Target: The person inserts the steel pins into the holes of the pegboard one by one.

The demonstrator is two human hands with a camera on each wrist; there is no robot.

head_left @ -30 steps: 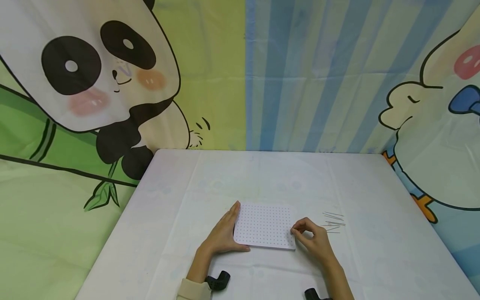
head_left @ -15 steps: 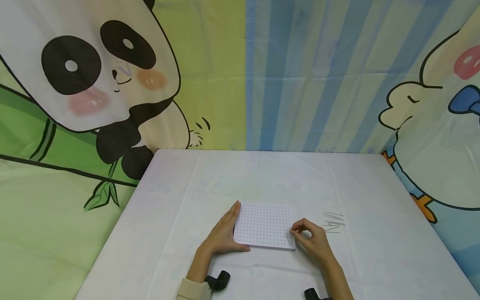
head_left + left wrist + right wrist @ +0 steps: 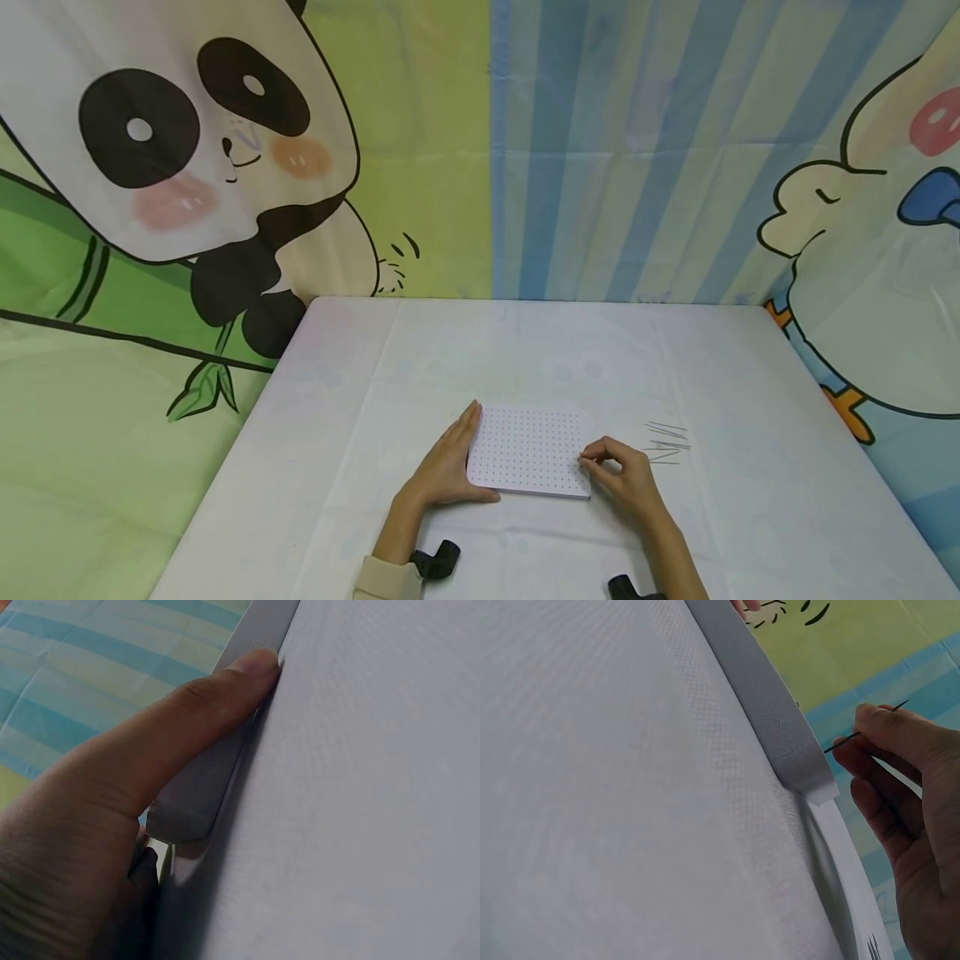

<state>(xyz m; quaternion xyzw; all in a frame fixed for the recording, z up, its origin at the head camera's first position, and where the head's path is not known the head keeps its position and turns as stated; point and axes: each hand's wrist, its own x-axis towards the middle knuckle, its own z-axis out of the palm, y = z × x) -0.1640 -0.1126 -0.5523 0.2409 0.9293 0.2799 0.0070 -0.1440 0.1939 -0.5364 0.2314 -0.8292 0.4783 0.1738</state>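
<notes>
White counter, lower middle: left hand lies flat steadying the pegboard; right hand pinches a pin — I'd keep it upright over the hole.

Your head view is bright and evenly lit from above, with no glare, only faint soft shadows under the hands and along the near edge of the white board, and a slight wide-angle bend at the frame's edges. Your left wrist view is dimmer and greyer: the thumb fills it, soft and out of focus, with dark shadow beneath the palm. Your right wrist view is brighter, the near surface a washed, grainy blur, while the thin pin shows sharp.
</notes>
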